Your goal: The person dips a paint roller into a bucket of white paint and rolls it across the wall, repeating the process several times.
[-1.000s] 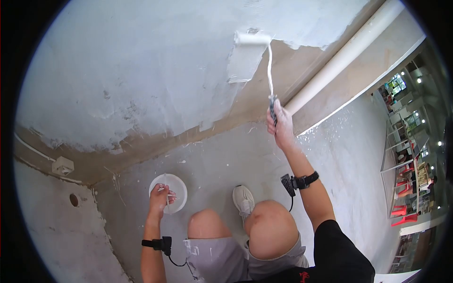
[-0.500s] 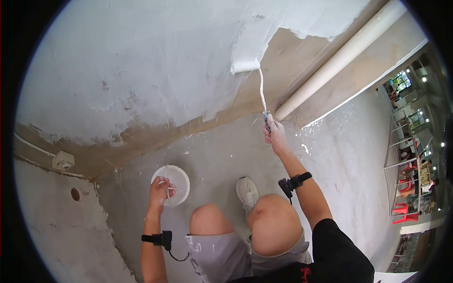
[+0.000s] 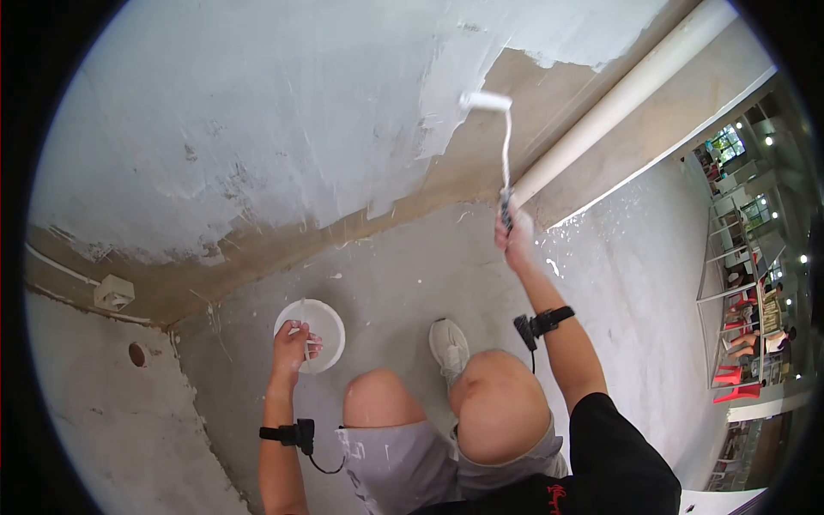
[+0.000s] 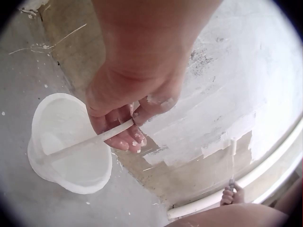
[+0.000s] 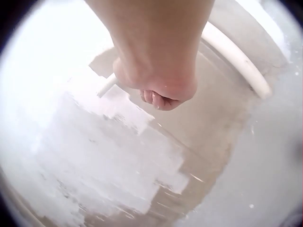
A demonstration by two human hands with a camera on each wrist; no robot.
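My right hand [image 3: 518, 239] grasps the paint roller [image 3: 487, 101], its sleeve by the painted edge of the wall [image 3: 283, 103]. My left [image 3: 292, 346] grips the handle [image 4: 111, 132] of a bucket [image 3: 341, 336] above the floor [image 3: 386, 283]. Light, overlapping strokes should limit ridges.

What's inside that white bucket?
Only a pale, whitish interior shows inside the white bucket; how full it is, I can't tell. The left hand and the white handle it grips cover part of the inside.
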